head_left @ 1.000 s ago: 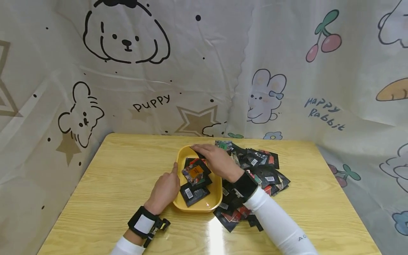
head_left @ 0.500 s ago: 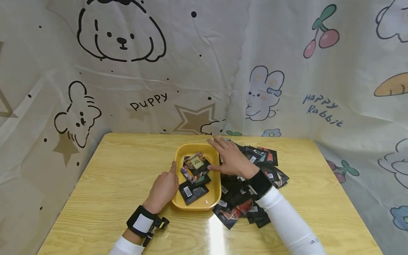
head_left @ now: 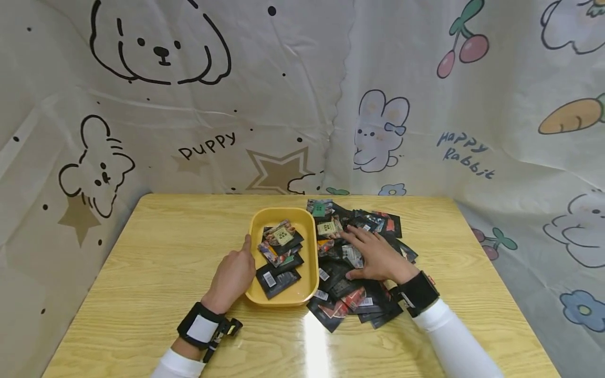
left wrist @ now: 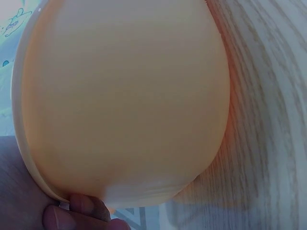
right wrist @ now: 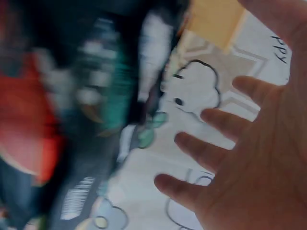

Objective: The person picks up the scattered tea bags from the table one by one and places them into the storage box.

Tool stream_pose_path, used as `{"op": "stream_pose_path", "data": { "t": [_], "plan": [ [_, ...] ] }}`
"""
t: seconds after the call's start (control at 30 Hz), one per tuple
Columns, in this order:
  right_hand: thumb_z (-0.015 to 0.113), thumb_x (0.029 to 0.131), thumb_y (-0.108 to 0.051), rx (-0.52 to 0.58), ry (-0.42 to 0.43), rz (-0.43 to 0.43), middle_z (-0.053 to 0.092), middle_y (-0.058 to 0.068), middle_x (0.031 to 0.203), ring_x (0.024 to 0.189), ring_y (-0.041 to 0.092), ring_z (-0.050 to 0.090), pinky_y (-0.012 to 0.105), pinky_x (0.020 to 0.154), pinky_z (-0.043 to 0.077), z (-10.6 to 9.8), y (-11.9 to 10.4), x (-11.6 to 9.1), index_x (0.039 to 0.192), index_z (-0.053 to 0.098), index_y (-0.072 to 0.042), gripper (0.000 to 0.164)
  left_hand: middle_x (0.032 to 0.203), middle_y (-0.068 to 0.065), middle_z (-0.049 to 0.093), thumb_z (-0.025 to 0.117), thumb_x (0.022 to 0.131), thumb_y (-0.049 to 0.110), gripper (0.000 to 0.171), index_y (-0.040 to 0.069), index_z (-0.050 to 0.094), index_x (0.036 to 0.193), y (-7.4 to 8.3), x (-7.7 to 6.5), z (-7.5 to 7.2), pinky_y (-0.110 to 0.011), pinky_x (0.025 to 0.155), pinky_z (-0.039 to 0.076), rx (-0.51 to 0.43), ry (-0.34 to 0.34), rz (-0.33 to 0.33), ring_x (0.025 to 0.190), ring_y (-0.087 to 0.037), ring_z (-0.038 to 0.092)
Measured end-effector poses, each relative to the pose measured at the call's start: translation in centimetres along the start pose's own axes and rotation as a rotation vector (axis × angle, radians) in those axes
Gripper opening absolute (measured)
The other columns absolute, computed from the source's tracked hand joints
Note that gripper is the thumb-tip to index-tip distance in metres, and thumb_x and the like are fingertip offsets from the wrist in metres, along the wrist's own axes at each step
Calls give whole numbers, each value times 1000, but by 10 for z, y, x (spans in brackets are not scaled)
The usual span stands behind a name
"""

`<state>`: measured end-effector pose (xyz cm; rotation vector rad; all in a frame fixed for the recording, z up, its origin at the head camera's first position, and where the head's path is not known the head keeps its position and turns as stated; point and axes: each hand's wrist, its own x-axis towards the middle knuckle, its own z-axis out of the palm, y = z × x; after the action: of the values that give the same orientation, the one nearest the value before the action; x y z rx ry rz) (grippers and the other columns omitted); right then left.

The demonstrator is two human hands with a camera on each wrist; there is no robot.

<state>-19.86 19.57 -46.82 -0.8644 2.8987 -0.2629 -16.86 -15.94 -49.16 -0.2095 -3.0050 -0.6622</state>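
Note:
A yellow plastic tray [head_left: 282, 304] holds several small black packets [head_left: 279, 281] with barcodes or colourful printed fronts. At its left side, my left hand [head_left: 231, 275] grips the rim, fingertips [left wrist: 86, 206] curled against the outer wall in the left wrist view. To the tray's right lies a loose heap of similar packets [head_left: 333, 275], some showing red, green or cream labels. Over this heap hovers my right hand [head_left: 378, 255], fingers spread and nothing held. In the right wrist view its fingers are straight and apart beside blurred packets.
The light wooden table [head_left: 165, 252] carries the tray and the heap. Behind it hangs a pale curtain [head_left: 264, 100] printed with cartoon animals, and it also borders the table's left and right sides.
My right hand has let a packet go into the tray, on top of the others, then moved right over the heap. My left hand keeps its place on the rim.

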Motion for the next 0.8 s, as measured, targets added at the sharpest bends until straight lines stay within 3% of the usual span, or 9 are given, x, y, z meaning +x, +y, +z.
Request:
{"op": "stream_pose_path", "data": {
  "t": [0.17,0.4,0.53,0.63,0.8],
  "plan": [
    [79,73,-56,20,-72,-72,28,11,161,148,38,27,67,113,20,15,-13,-7,155,32,-26,99,54,-4,50,45,99,9,54,-10,32,148,-1,-2,0,-27,39,33,-25,-20,-8,41,-13,45],
    [66,91,-47,34,-95,-174,35,7,158,147,34,31,60,115,25,32,-34,-2,150,41,-26,68,55,-5,51,45,99,9,53,-10,35,147,-2,-2,-1,-27,39,32,-2,12,3,42,-13,46],
    [65,94,-34,-36,-34,-220,48,6,149,140,33,42,55,111,34,36,-37,1,142,53,-24,50,55,-5,52,44,99,9,53,-10,34,147,-2,-3,-1,-27,40,32,6,1,2,43,-13,45],
    [63,96,-19,-66,72,-279,60,6,136,129,29,54,48,105,43,38,-37,5,132,63,-20,36,56,-6,53,46,98,9,53,-10,35,147,-2,-3,0,-27,40,32,4,17,-2,43,-13,45],
    [60,95,-6,-62,195,-282,66,5,129,122,27,61,42,99,50,31,-38,2,123,69,-15,31,57,-7,54,46,99,9,53,-10,35,147,-4,-2,0,-27,40,33,0,20,-4,43,-14,46]
  ]
}}
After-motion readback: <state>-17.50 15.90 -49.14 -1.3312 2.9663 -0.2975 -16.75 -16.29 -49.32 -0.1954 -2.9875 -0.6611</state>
